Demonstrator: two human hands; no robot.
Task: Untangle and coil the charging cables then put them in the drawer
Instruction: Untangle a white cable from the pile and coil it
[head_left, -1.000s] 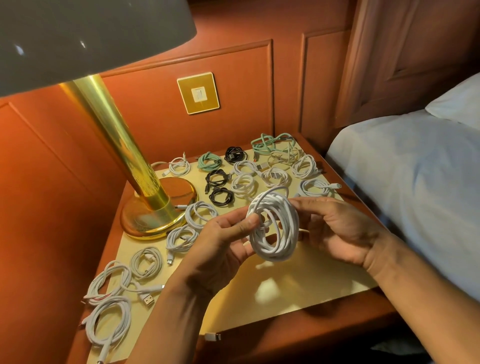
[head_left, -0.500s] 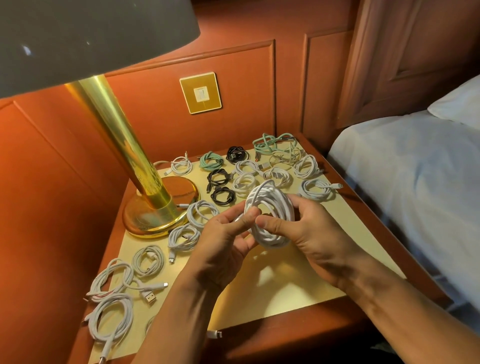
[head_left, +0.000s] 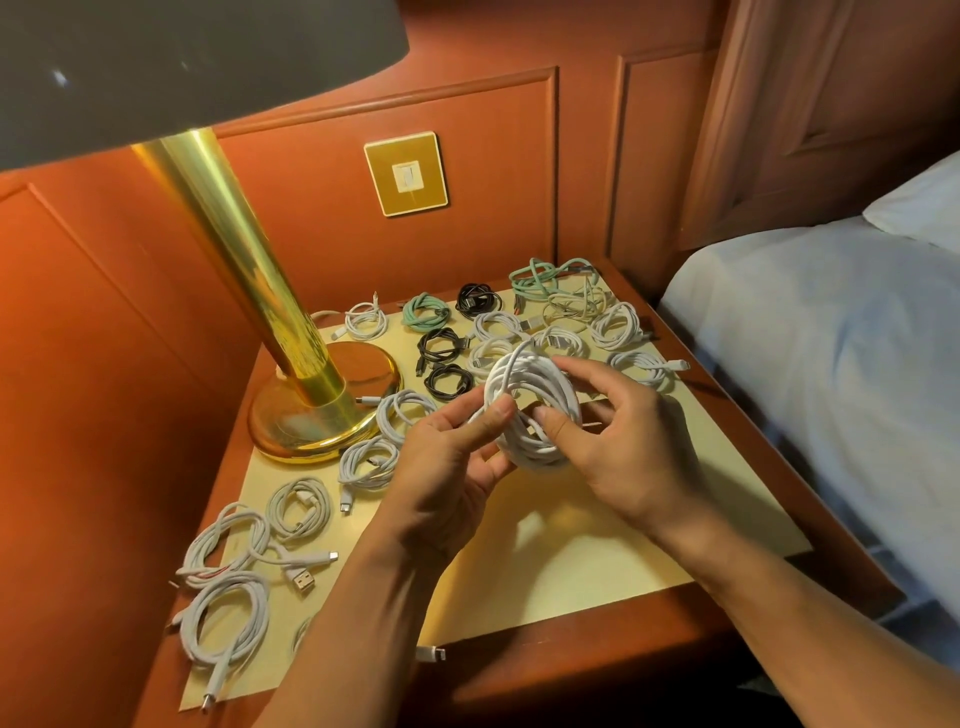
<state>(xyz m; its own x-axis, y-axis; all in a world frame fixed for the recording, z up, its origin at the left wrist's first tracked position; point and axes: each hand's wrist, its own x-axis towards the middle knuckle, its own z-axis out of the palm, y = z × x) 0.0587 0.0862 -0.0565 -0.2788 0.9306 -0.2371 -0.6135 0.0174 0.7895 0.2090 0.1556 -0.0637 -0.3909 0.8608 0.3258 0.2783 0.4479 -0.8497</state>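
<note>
A thick white coiled cable (head_left: 530, 410) is held upright above the nightstand top (head_left: 597, 561). My left hand (head_left: 447, 467) pinches its left side between thumb and fingers. My right hand (head_left: 618, 447) grips its right side, with the thumb pressed on the front of the coil. Several coiled white cables (head_left: 363, 460) lie across the top, with black coils (head_left: 441, 364) and a green coil (head_left: 426, 312) farther back. A loose tangle of green and pale cables (head_left: 556, 291) sits at the far right corner. No drawer shows in the head view.
A brass lamp (head_left: 317, 410) with a wide shade stands at the back left of the nightstand. A bed with a white sheet (head_left: 831, 374) runs along the right side. Wooden wall panels with a gold switch plate (head_left: 407, 174) close off the back.
My right hand moved in from beside the coil and took hold of its right side, thumb now on the front. The coil sits slightly higher and tilted between both hands.
</note>
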